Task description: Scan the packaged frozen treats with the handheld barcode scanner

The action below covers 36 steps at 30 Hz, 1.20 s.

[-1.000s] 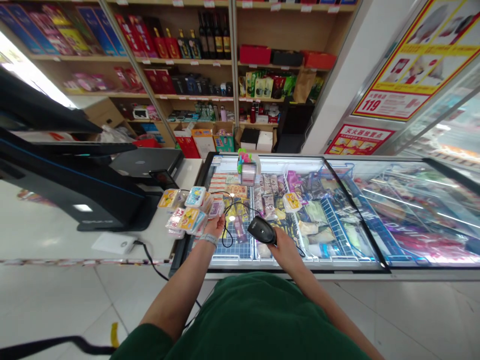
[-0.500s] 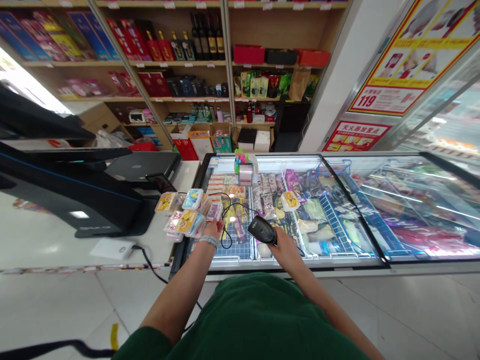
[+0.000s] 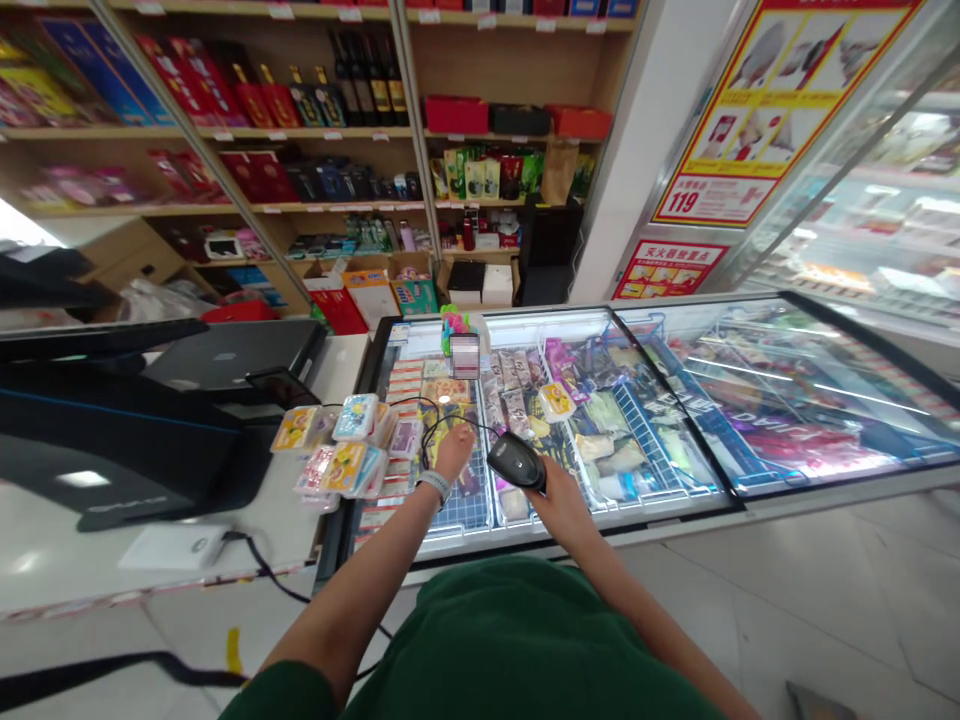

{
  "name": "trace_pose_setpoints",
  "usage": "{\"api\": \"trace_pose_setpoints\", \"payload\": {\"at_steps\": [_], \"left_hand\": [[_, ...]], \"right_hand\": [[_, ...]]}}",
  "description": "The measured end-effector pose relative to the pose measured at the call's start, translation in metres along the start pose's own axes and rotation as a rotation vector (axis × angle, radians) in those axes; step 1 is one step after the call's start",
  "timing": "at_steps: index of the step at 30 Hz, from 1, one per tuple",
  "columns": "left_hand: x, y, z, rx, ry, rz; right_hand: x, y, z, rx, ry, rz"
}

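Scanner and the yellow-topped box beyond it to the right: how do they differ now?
The scanner is black; the box has a yellow-and-white top. The scanner is held; the box lies untouched on the freezer. Both are over the freezer.

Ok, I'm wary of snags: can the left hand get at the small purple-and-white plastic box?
Probably yes: the left hand looks empty and the purple box lies nearby, with only a thin black cable looping between them.

I count one scanner [image 3: 516, 461] in my right grip [image 3: 556, 495]; three yellow-topped packs [image 3: 557, 400], two by the freezer's [image 3: 371, 368] left edge; one white box [image 3: 172, 547] along the desk's [image 3: 45, 560] front edge; two signs [image 3: 724, 120].
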<state>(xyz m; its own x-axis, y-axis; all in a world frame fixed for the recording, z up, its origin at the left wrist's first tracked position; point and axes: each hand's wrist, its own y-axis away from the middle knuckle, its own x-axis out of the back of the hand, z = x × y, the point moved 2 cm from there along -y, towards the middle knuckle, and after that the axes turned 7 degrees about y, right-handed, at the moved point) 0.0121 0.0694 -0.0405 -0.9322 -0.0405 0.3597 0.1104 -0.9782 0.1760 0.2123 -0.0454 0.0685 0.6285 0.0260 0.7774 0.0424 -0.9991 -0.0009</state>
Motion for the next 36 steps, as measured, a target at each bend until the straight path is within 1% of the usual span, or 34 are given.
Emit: {"api": "trace_pose_setpoints", "payload": {"at_steps": [2, 5, 7, 11, 14, 16, 18, 20, 24, 28, 32, 36], "left_hand": [[-0.02, -0.005, 0.015, -0.116, -0.05, -0.101], [-0.056, -0.013, 0.038, -0.253, -0.069, -0.238], [-0.082, -0.02, 0.052, -0.306, -0.107, -0.306], [-0.134, -0.033, 0.075, -0.386, -0.26, -0.442], [-0.161, -0.04, 0.086, -0.442, -0.367, -0.502], [-0.172, -0.044, 0.089, -0.47, -0.424, -0.518], [-0.178, -0.046, 0.089, -0.493, -0.464, -0.527], [-0.18, -0.048, 0.088, -0.514, -0.487, -0.529], [-0.179, -0.049, 0.082, -0.533, -0.488, -0.517], [-0.175, -0.047, 0.077, -0.519, -0.437, -0.51], [-0.168, -0.044, 0.078, -0.485, -0.338, -0.515], [-0.151, -0.039, 0.082, -0.42, -0.193, -0.499]], "right_hand": [[0.001, 0.002, 0.004, -0.024, -0.01, 0.034], [0.006, 0.005, 0.011, -0.078, -0.026, 0.095], [0.01, 0.008, 0.015, -0.103, -0.052, 0.139], [0.018, 0.014, 0.023, -0.159, -0.086, 0.217], [0.022, 0.018, 0.027, -0.199, -0.093, 0.26], [0.026, 0.02, 0.028, -0.214, -0.101, 0.283], [0.029, 0.021, 0.028, -0.235, -0.106, 0.297], [0.031, 0.022, 0.027, -0.253, -0.108, 0.306], [0.031, 0.021, 0.027, -0.266, -0.09, 0.312], [0.028, 0.018, 0.025, -0.25, -0.067, 0.289], [0.027, 0.017, 0.02, -0.253, -0.06, 0.264], [0.027, 0.016, 0.018, -0.241, -0.088, 0.264]]}}
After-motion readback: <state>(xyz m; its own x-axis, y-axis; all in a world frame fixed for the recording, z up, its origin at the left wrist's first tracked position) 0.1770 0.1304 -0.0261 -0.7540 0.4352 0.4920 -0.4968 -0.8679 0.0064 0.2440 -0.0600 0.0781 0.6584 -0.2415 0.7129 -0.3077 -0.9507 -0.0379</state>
